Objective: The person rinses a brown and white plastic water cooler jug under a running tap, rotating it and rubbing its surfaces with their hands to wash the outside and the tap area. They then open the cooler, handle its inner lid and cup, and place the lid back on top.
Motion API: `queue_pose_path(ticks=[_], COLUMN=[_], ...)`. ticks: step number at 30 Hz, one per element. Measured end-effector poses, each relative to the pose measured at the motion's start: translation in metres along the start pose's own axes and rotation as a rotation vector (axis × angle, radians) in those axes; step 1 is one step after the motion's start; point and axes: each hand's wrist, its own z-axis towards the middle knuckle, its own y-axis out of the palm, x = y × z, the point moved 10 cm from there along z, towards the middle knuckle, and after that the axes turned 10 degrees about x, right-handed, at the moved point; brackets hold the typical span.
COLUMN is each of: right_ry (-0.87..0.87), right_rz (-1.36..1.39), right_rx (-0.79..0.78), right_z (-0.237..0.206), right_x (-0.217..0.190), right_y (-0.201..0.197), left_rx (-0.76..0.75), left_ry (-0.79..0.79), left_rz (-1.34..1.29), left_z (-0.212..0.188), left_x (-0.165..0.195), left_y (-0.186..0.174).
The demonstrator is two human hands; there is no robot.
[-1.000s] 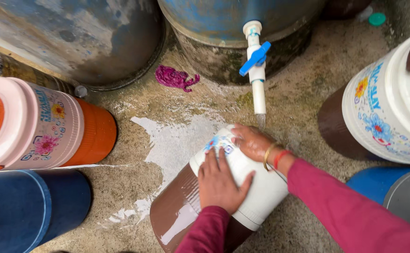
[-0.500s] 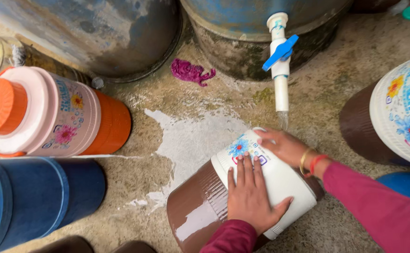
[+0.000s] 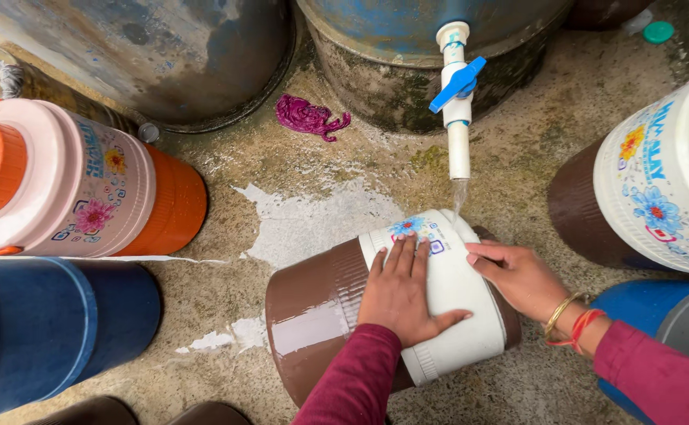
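Observation:
A brown and white water jug (image 3: 321, 307) lies tilted on its side on wet concrete. My left hand (image 3: 403, 293) rests flat on its white upper wall, fingers spread. My right hand (image 3: 518, 275) presses the jug's right side, with bangles and red thread at the wrist. A white pipe tap with a blue lever (image 3: 456, 94) sticks out of a blue drum (image 3: 407, 31) above the jug. A thin stream of water (image 3: 458, 197) falls from the tap onto the jug's top end.
An orange and pink jug (image 3: 85, 189) stands at the left, a dark blue container (image 3: 45, 330) below it. Another brown and white flowered jug (image 3: 659, 189) stands at the right, a blue one (image 3: 651, 315) under it. A purple rag (image 3: 307, 116) lies by the drums.
The view has shifted so the tap and jug sit further right. My right hand has slid from the jug's top to its right side. The left hand stays flat on it.

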Motion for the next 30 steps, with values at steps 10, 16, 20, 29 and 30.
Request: queue_pose_path(ticks=[10,16,20,29,30], right_ry=[0.187,0.412,0.592,-0.172,-0.159], right_rz=[-0.02,-0.007,0.262,-0.187,-0.203], right_rx=[-0.129,-0.344,-0.342,-0.177,-0.157], right_z=[0.049,0.086,0.063,-0.015,-0.02], right_x=[0.022,0.016,0.032,0.002,0.002], right_y=[0.039,0.082,0.087,0.014,0.009], left_rx=[0.068,0.107,0.111,0.12,0.104], left_ry=[0.133,0.116,0.125,0.086,0.086], left_rz=[0.087,0.095,0.151,0.039,0.036], left_z=[-0.03,-0.052,-0.063,-0.045,-0.043], left_x=[0.024,0.037,0.043,0.034,0.033], left_y=[0.008,0.015,0.022,0.015,0.015])
